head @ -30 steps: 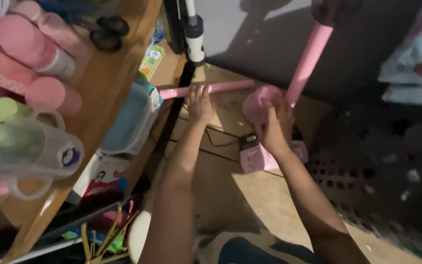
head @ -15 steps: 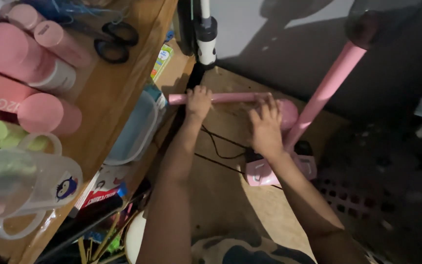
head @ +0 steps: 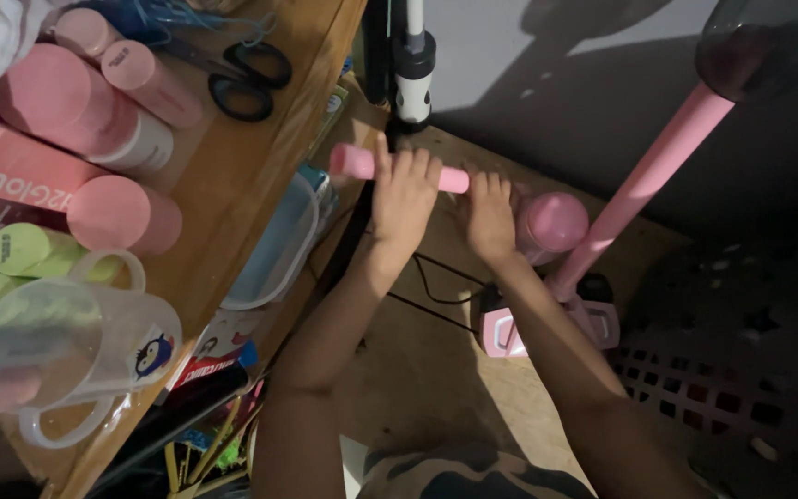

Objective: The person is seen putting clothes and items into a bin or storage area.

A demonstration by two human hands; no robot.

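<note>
Lifted since before, pink tube (head: 362, 164) lies level, left-right, gripped by left hand (head: 405, 194) and right hand (head: 489, 214).

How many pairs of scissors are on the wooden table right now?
1: black-handled scissors near the far edge of the wooden table, beside the pink tubes. Others may be hidden off-frame.

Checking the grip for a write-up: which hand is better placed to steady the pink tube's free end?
Probably the left hand: it wraps the tube near its free end, while the right hand sits by the round pink end piece.
</note>
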